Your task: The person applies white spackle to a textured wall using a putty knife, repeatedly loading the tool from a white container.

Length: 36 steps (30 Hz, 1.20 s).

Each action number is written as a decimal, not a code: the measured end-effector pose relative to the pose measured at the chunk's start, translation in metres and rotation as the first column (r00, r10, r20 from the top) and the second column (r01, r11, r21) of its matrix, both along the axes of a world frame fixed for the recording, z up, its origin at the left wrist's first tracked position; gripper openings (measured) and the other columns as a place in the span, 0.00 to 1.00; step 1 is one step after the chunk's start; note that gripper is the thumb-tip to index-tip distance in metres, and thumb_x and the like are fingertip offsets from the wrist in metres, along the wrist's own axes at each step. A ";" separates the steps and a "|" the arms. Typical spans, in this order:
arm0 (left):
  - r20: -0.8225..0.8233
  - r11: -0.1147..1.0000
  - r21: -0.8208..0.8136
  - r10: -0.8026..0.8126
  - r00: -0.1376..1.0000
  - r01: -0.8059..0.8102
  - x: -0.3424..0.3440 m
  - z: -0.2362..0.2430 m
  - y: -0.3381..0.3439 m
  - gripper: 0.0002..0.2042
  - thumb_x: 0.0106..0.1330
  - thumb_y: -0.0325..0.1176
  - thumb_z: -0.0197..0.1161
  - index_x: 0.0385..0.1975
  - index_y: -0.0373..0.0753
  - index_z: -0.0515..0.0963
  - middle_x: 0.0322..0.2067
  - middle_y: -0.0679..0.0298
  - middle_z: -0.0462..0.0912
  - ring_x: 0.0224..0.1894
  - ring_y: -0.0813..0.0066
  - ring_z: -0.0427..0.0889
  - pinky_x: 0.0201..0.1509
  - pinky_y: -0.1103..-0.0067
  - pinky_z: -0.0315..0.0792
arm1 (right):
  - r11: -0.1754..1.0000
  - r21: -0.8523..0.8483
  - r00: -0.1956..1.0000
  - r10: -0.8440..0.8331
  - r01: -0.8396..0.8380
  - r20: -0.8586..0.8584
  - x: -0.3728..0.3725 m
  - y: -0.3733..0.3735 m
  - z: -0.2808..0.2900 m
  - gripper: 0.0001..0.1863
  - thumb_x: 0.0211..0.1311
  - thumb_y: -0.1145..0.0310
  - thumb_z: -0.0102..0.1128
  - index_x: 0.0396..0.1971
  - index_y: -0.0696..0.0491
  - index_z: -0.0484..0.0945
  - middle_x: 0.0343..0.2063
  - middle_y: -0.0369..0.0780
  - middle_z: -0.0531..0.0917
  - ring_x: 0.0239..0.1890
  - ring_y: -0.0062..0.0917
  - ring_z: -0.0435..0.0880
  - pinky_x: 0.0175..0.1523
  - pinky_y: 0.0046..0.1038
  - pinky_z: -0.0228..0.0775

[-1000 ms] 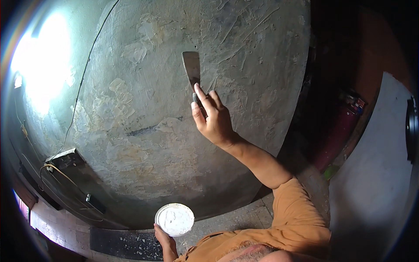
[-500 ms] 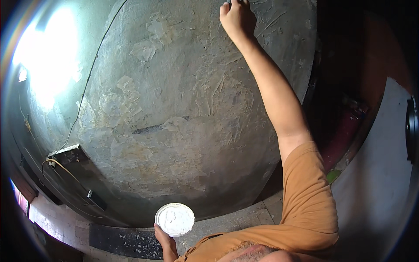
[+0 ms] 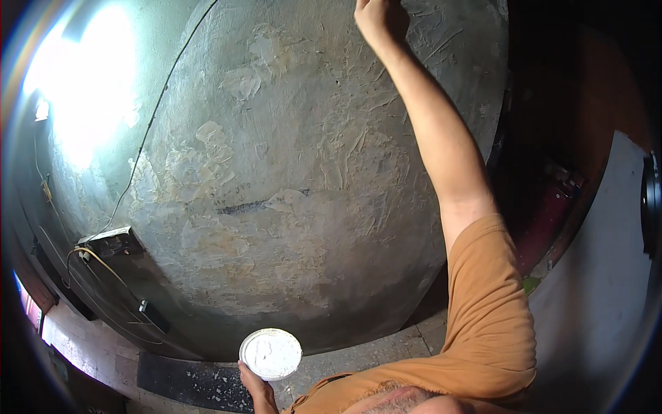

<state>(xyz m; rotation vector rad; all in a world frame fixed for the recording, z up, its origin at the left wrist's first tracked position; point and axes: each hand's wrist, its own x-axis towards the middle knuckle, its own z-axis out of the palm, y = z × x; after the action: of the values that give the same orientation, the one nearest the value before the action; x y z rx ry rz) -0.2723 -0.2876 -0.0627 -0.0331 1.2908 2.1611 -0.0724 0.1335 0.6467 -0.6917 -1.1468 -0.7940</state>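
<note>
My left hand point(image 3: 258, 386) grips the edge of a shallow round white dish point(image 3: 271, 354), low in front of my body. White paste lies over the inside of the dish. My right arm stretches far up along a grey-green wall point(image 3: 276, 152) whose surface is rough with patches of plaster. At the top edge of the view my right hand point(image 3: 383, 19) is curled closed. Its fingertips are cut off there, so what it holds is hidden.
A dark cable point(image 3: 157, 107) runs down the wall to a switch box point(image 3: 114, 243) with loose wires. A small dark box point(image 3: 153, 315) hangs lower. A speckled dark mat point(image 3: 196, 385) lies on the tiled floor. A pale panel point(image 3: 586, 290) stands at the right.
My right hand has gone slightly higher, and its fingers have left the view. The dish in my left hand has shifted a little left and down in the picture.
</note>
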 end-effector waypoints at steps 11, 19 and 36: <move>0.009 1.000 -0.011 0.012 1.000 -0.012 -0.003 0.000 0.002 0.27 0.76 0.48 0.43 0.55 0.27 0.73 0.51 0.52 0.82 0.51 0.61 0.83 0.55 0.71 0.76 | 0.987 -0.140 0.951 0.112 -0.074 0.287 -0.031 -0.034 -0.085 0.29 0.63 0.62 0.56 0.58 0.67 0.68 0.38 0.56 0.78 0.31 0.44 0.86 0.34 0.41 0.81; -0.007 1.000 -0.016 -0.004 1.000 0.004 -0.005 0.007 0.001 0.26 0.76 0.47 0.43 0.55 0.27 0.73 0.51 0.52 0.82 0.50 0.61 0.83 0.55 0.71 0.76 | 0.990 -0.136 0.995 -0.036 0.048 0.090 0.012 0.003 -0.012 0.28 0.64 0.61 0.54 0.61 0.59 0.69 0.47 0.55 0.80 0.41 0.47 0.85 0.42 0.42 0.79; 0.025 0.998 -0.031 0.047 0.999 -0.046 0.003 -0.014 -0.005 0.27 0.76 0.48 0.43 0.53 0.25 0.75 0.48 0.50 0.83 0.47 0.62 0.85 0.51 0.73 0.77 | 0.028 -0.728 0.227 0.958 -0.685 -0.177 0.005 -0.209 -0.494 0.17 0.70 0.73 0.54 0.54 0.66 0.72 0.34 0.45 0.78 0.30 0.27 0.79 0.34 0.28 0.73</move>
<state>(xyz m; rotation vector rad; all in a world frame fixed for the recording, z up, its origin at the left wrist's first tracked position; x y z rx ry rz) -0.2691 -0.2928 -0.0765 -0.1033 1.3203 2.1730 -0.0676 -0.0752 0.1529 -0.2508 -1.9557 0.7411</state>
